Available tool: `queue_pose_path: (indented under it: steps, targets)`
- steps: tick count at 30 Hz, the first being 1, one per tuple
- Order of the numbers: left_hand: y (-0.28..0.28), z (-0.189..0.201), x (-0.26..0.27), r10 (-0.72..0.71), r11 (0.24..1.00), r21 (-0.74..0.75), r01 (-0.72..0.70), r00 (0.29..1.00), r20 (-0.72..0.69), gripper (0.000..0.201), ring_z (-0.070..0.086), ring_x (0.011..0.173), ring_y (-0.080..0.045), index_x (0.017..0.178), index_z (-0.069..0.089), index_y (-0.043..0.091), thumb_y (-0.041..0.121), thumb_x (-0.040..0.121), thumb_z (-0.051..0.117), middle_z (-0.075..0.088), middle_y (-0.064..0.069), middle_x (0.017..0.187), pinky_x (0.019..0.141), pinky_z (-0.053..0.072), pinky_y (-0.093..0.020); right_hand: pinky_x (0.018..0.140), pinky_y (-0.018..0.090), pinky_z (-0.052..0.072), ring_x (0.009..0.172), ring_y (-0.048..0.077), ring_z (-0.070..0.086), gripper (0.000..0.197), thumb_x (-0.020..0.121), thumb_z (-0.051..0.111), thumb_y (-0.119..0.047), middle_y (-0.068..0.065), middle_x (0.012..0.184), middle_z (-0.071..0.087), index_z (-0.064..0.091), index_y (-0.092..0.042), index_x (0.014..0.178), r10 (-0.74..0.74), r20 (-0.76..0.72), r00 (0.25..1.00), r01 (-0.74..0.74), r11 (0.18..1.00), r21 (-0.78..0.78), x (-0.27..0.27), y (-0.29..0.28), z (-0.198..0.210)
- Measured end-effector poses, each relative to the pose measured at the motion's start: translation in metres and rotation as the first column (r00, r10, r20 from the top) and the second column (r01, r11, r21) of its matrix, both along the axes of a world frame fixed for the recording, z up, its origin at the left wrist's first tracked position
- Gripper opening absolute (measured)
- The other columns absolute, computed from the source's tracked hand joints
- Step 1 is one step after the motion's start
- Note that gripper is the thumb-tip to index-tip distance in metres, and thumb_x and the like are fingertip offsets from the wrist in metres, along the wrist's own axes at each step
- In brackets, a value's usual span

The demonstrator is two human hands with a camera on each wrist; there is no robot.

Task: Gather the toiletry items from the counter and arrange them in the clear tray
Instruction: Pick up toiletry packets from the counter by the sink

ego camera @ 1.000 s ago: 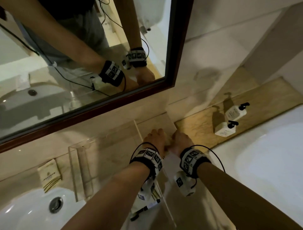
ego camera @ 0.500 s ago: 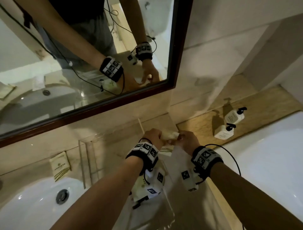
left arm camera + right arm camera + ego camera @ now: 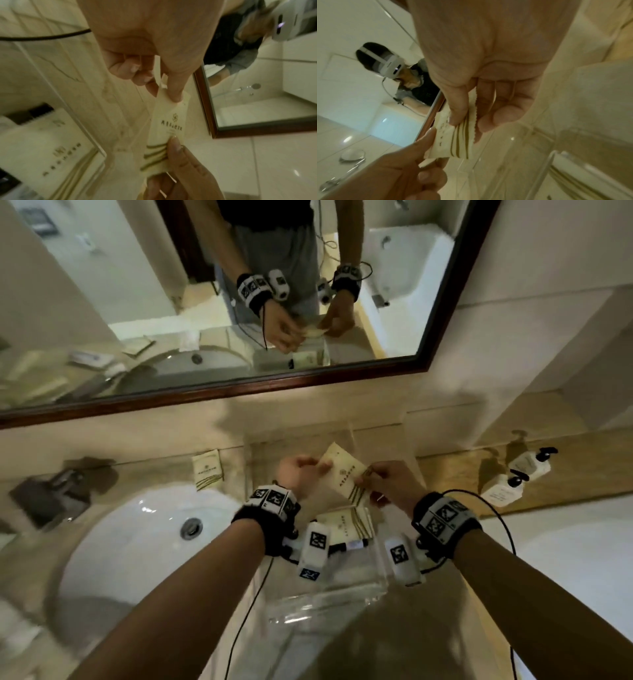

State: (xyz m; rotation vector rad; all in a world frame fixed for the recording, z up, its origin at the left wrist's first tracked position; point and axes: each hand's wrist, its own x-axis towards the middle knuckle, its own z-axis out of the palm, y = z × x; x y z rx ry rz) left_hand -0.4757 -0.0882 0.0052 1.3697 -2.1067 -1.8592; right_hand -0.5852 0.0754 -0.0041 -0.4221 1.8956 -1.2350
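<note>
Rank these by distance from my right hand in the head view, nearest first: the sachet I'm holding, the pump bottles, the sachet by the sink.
1. Held sachet: pinched in the right hand.
2. Pump bottles: on the ledge to its right.
3. Sachet by the sink: far left, beyond the clear tray.

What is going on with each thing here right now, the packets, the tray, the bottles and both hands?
Left hand: pinches the top end of the held packet.
Right hand: pinches its striped end.
Held packet: in the air above the tray, tilted.
Clear tray: on the counter, at least one packet already inside.
Packet by the sink: flat on the counter, outside the tray.
Pump bottles: two, standing on the ledge.
</note>
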Motion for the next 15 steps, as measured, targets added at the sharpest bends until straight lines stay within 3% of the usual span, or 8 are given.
queue_pose_path:
  steps: [2,4,8,11,13,15]
  targets:
    - [-0.014,0.007,0.032,0.045,0.999,-0.015,-0.045,0.999,0.001,0.031,0.058,0.05,-0.005,0.104,0.073,0.002,0.025,0.083,0.073,0.069,-0.013,0.078,0.039,0.035,-0.013,0.04,0.021,0.041,0.048,0.015,0.052,0.016,0.083,0.073,-0.018,0.01,0.063,0.062,0.066,-0.006,0.074,0.01,-0.022,1.0,-0.01,1.0,-0.009,0.013,-0.014,0.005]
    - [-0.027,0.011,0.064,0.052,0.998,-0.045,-0.05,0.998,0.039,0.024,0.049,0.037,0.001,0.099,0.074,0.005,0.024,0.084,0.072,0.06,0.003,0.062,0.036,0.035,-0.012,0.042,0.021,0.04,0.049,0.014,0.05,0.012,0.085,0.07,-0.016,0.006,0.061,0.061,0.068,-0.007,0.078,0.055,-0.025,0.998,-0.056,0.998,-0.01,0.028,-0.028,0.009]
    - [-0.043,-0.001,0.12,0.052,0.988,-0.15,-0.026,0.984,0.172,0.019,0.048,0.052,-0.008,0.085,0.076,0.01,0.028,0.081,0.075,0.06,0.005,0.058,0.049,0.038,-0.02,0.047,0.024,0.045,0.052,0.012,0.054,0.011,0.087,0.068,-0.018,0.002,0.067,0.069,0.071,-0.01,0.08,0.241,-0.1,0.965,-0.226,0.964,0.142,0.06,-0.053,-0.002]
    - [-0.043,-0.024,0.147,0.036,0.979,-0.203,0.023,0.958,0.284,0.017,0.061,0.068,-0.015,0.082,0.078,0.013,0.03,0.078,0.076,0.074,-0.005,0.079,0.066,0.05,-0.025,0.047,0.022,0.043,0.049,0.008,0.057,0.013,0.083,0.072,-0.027,0.0,0.066,0.071,0.073,-0.015,0.078,0.342,-0.207,0.916,-0.274,0.914,0.299,0.081,-0.067,-0.021]
    - [-0.035,-0.034,0.151,0.01,0.973,-0.217,0.073,0.934,0.358,0.018,0.066,0.077,-0.019,0.083,0.078,0.015,0.032,0.078,0.075,0.074,-0.005,0.082,0.069,0.052,-0.025,0.049,0.019,0.043,0.053,0.006,0.06,0.014,0.082,0.072,-0.028,-0.002,0.068,0.071,0.074,-0.015,0.078,0.388,-0.254,0.886,-0.277,0.882,0.381,0.089,-0.069,-0.029]
    - [-0.029,-0.043,0.153,-0.016,0.962,-0.241,0.131,0.904,0.427,0.02,0.068,0.079,-0.02,0.079,0.078,0.015,0.034,0.078,0.071,0.073,-0.004,0.079,0.067,0.051,-0.024,0.061,0.025,0.053,0.067,0.012,0.067,0.016,0.084,0.069,-0.027,0.002,0.077,0.073,0.074,-0.012,0.08,0.459,-0.279,0.843,-0.298,0.832,0.468,0.097,-0.072,-0.038]
